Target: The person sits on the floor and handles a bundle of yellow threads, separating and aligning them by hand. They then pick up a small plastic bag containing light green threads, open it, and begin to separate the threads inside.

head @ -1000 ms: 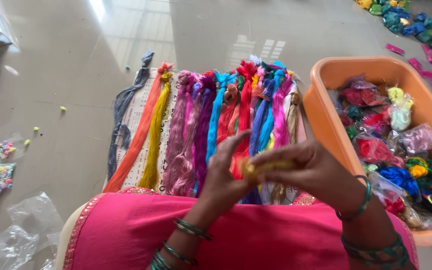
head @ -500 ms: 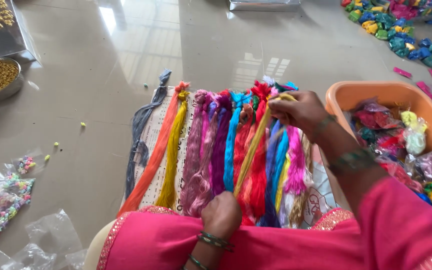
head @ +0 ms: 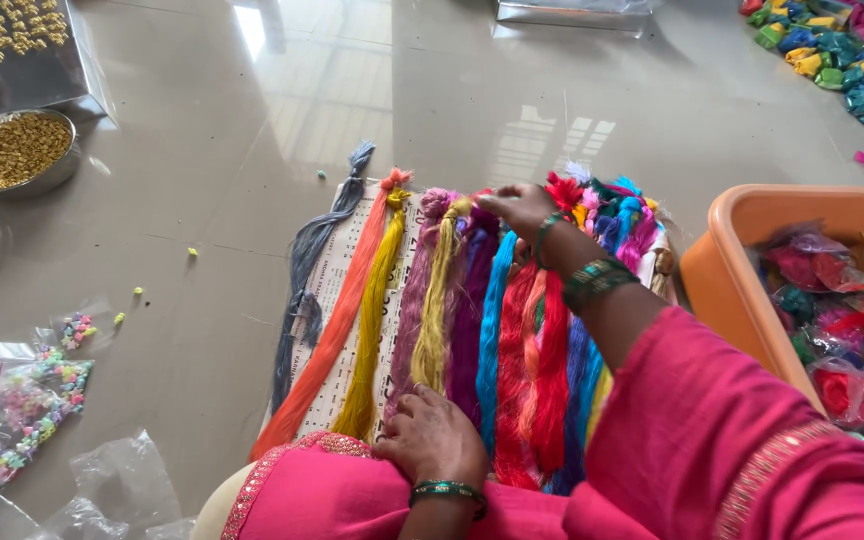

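Since half a second ago my right hand (head: pixel 520 208) shifted left, pinching the olive-yellow skein (head: pixel 436 300) top; left hand (head: pixel 432 438) pins its tail, neighbouring purple skein (head: pixel 474 310) may snag.

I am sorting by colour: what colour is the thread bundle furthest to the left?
Grey; the thread bundle shows best in the head view.

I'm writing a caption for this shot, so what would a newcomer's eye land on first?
First, the row of bright thread skeins fanned out on the floor at centre: grey, orange, yellow, purple, blue, red. The right hand touches their far ends, and the left hand presses the near ends. An orange tub of bagged threads sits right; a bowl of gold beads far left.
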